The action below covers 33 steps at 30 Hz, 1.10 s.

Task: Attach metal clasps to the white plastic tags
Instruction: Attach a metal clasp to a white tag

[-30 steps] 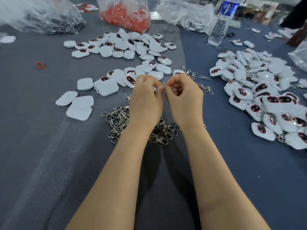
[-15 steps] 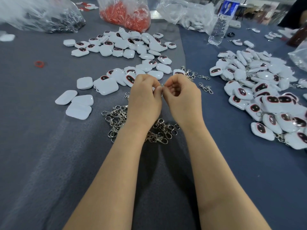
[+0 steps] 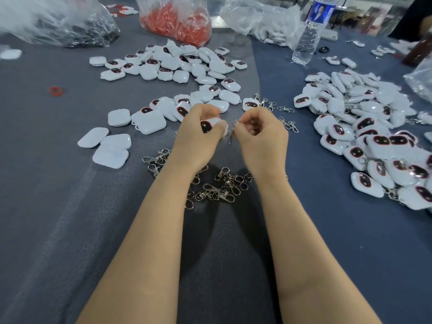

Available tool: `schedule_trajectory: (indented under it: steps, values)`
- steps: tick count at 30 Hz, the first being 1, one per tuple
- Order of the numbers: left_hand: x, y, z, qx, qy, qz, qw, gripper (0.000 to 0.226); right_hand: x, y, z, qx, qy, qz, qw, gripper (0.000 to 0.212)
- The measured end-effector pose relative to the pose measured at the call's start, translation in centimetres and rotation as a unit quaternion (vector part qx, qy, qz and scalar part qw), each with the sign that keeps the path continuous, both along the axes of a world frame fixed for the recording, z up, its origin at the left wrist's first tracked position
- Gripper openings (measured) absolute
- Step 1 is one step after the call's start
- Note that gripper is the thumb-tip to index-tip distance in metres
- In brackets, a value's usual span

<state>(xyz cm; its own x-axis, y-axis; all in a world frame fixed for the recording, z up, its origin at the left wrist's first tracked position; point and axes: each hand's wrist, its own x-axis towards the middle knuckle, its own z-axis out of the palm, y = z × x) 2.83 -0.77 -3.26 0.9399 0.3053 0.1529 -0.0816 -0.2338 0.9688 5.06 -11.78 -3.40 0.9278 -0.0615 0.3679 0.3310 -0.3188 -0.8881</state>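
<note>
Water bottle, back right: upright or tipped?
Upright. The water bottle stands on its base on the blue cloth, with its label near the top. The cap is out of frame.

Your held tag (image 3: 207, 126) is white with a black oval face edged in red. The held clasp (image 3: 231, 134) is shiny silver, like the clasp pile (image 3: 219, 185). Left of that pile, the plain tags (image 3: 109, 146) show only white. Beyond it, the far tags (image 3: 175, 66) mix white backs with black, red-rimmed ovals, as does the right heap (image 3: 374, 136). Far beyond the pile, a clear bag (image 3: 177, 22) holds orange-red pieces and a clear bottle (image 3: 306, 40) has a blue label. Well left of the pile lies a red ring (image 3: 55, 91). The grey cloth (image 3: 58, 206) is dark, and the blue cloth (image 3: 327, 230) on the right is slate.
</note>
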Motion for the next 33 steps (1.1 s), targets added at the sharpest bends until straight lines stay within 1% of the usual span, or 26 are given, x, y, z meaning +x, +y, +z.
schedule_trajectory:
  steps: [2,3,4,10,13,16,20,23,25,28,33]
  values:
    - [-0.14,-0.18,0.17,-0.104,0.009,-0.016,0.994,0.024,0.02,-0.05,-0.01,0.002,0.013,-0.005,1.0,0.025]
    - [-0.17,-0.3,0.23,-0.127,0.008,-0.02,0.992,0.026,0.0,-0.04,-0.02,0.003,0.017,-0.002,1.0,0.022]
    - [-0.2,-0.41,0.28,-0.129,0.007,-0.023,0.991,0.027,-0.04,-0.01,-0.02,0.002,0.018,0.002,1.0,0.02]
    - [-0.34,-0.51,0.17,-0.053,0.002,-0.019,0.998,0.032,-0.08,0.18,-0.08,-0.03,0.001,0.0,1.0,0.016]
    - [-0.31,-0.5,0.08,-0.044,-0.007,-0.018,0.999,0.033,-0.14,0.35,-0.17,-0.043,0.001,0.002,0.999,0.013]
    - [-0.23,-0.46,0.01,-0.011,0.0,-0.001,1.0,0.034,-0.11,0.3,-0.2,-0.045,0.004,0.004,0.999,0.012]
    - [-0.1,-0.21,-0.1,0.01,0.003,0.019,1.0,0.034,-0.35,0.51,-0.28,-0.065,0.003,0.023,0.998,0.012]
    - [0.01,-0.4,-0.26,0.038,0.015,0.003,0.999,0.03,-0.34,0.56,-0.22,-0.069,-0.014,0.004,0.997,0.013]
    - [-0.07,-0.54,-0.17,0.033,0.014,-0.007,0.999,0.03,-0.14,0.3,-0.23,-0.051,-0.009,-0.015,0.999,0.013]
    - [-0.07,-0.51,0.03,0.016,0.005,0.0,1.0,0.033,-0.03,0.09,-0.37,-0.053,0.006,-0.03,0.998,0.014]
    - [-0.16,-0.49,0.07,0.018,0.0,0.0,1.0,0.032,-0.08,0.3,-0.34,-0.052,0.006,-0.029,0.998,0.014]
